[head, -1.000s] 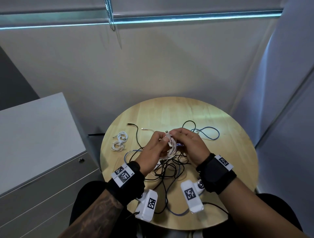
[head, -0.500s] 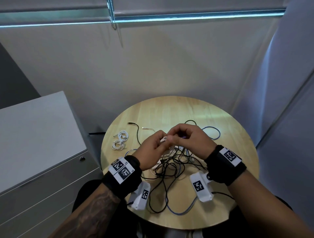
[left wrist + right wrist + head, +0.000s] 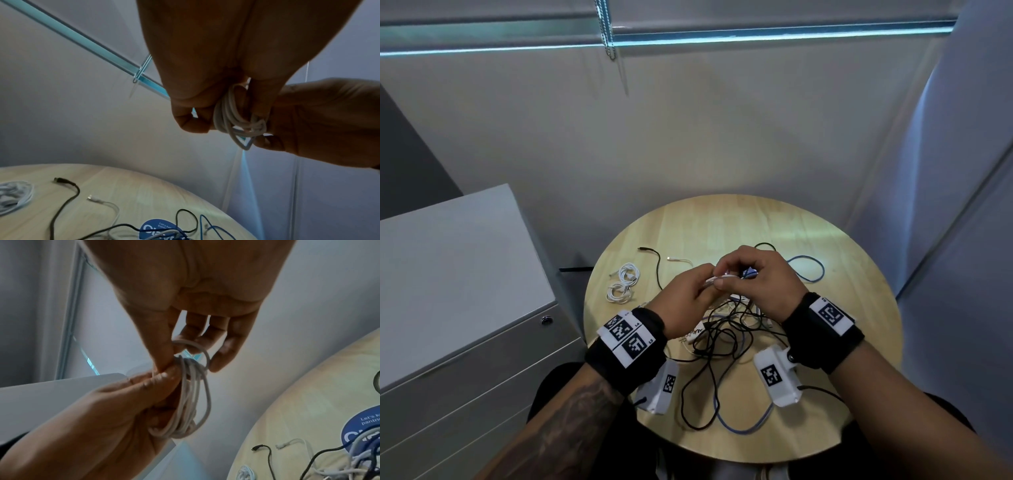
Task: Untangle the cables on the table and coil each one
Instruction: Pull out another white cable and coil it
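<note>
Head view: at frame centre, above the round table point(image 3: 859, 308), left hand point(image 3: 685, 301) and right hand point(image 3: 760, 281) both pinching the white cable coil point(image 3: 717, 281); raised higher than one second ago.

Left wrist view: white cable coil point(image 3: 232, 116), several tight loops, right of centre.

Right wrist view: same coil point(image 3: 189, 402) at centre, one loop around right fingers point(image 3: 220, 353).

- Two coiled cables point(image 3: 623, 284) lie at the table's point(image 3: 859, 308) left edge.
- Tangled cables point(image 3: 722, 342) lie mid-table, nearer.
- A cabinet point(image 3: 458, 274) stands left of the table.
</note>
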The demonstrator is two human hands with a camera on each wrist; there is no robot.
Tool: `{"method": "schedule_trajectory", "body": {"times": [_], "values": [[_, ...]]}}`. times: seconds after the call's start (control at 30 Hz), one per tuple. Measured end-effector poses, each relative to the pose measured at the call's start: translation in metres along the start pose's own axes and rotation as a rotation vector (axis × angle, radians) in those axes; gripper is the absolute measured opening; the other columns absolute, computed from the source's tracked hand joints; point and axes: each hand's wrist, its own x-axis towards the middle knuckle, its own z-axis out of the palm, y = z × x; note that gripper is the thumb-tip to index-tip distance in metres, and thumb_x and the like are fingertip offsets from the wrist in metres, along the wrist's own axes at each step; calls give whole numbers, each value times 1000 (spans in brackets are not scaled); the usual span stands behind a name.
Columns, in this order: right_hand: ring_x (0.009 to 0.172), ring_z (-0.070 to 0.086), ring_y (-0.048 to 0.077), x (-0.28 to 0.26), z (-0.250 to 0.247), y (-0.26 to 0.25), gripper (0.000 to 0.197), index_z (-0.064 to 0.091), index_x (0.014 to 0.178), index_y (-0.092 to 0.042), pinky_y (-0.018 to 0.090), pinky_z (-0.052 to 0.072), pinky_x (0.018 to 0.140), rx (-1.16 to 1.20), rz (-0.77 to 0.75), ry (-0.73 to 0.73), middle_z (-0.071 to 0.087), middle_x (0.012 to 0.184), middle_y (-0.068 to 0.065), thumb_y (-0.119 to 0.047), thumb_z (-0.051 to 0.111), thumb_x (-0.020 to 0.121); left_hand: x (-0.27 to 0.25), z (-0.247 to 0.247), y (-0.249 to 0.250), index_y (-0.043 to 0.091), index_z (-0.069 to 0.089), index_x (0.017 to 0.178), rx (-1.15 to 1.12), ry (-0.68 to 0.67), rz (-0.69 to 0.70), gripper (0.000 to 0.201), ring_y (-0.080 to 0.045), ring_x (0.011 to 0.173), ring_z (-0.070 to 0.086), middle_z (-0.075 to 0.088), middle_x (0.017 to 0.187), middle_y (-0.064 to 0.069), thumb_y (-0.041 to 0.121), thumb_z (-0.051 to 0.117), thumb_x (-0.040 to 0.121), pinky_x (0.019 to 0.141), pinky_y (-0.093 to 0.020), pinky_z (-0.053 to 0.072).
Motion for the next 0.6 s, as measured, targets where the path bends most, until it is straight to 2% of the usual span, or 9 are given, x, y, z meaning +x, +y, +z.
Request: {"method": "schedule_trajectory", "body": {"times": [0.07,0.1,0.17,0.23,0.3,0.4,0.47,0.53,0.6], "values": [[73,56,12,-2,2,-1,14,76,88,-18,22,46,72,19,-19,17,61,78,9,-7,78,79,-1,1,1,15,63,118,-109,12,-12,21,-8,99,67,71,106,1,17,49,102,86,-26,53],[72,57,12,-3,2,-1,16,76,92,-17,22,48,72,57,-17,11,61,78,12,-7,77,80,0,2,0,17,65,115,-126,28,-18,20,-8,91,68,72,99,4,17,49,102,81,-26,54],[70,61,14,-4,1,-3,20,73,104,-13,25,52,71,176,32,15,63,76,16,-7,73,85,-1,0,-3,14,66,99,-87,63,-11,16,-5,63,56,63,70,15,19,51,101,62,-24,45],[68,61,14,-3,0,-3,19,71,110,-10,27,54,69,199,116,2,66,78,15,-11,67,91,-2,-2,-3,15,62,81,-37,83,5,21,1,51,42,51,54,18,16,52,100,55,-20,33],[69,61,11,-2,-1,0,17,75,104,-9,27,54,69,110,169,-64,71,87,17,-17,64,94,-4,-2,-2,23,58,76,-24,63,6,28,2,49,41,49,51,19,12,50,100,53,-16,31],[74,64,10,-1,-1,5,15,74,97,-5,26,53,72,129,181,-96,73,90,13,-15,63,94,-5,-1,-2,10,60,83,-97,5,-66,21,0,52,39,46,56,17,21,51,100,55,-17,33],[72,62,6,1,3,6,16,69,91,-4,18,49,67,153,171,-30,70,85,10,-11,57,97,-5,1,-4,8,56,87,-187,-47,-127,23,-3,55,41,47,63,13,30,56,92,55,-17,34],[63,58,2,5,5,4,21,65,83,-6,10,43,59,196,167,96,66,78,5,-8,52,100,-5,4,-4,12,52,89,-373,-68,-202,18,-5,54,41,46,65,9,27,58,85,53,-17,33],[62,56,6,9,5,3,24,64,80,-9,13,42,56,253,151,220,65,74,2,-8,51,100,-6,8,-5,15,48,83,-560,-39,-220,16,-5,51,33,39,63,8,22,54,96,50,-18,28]]}}
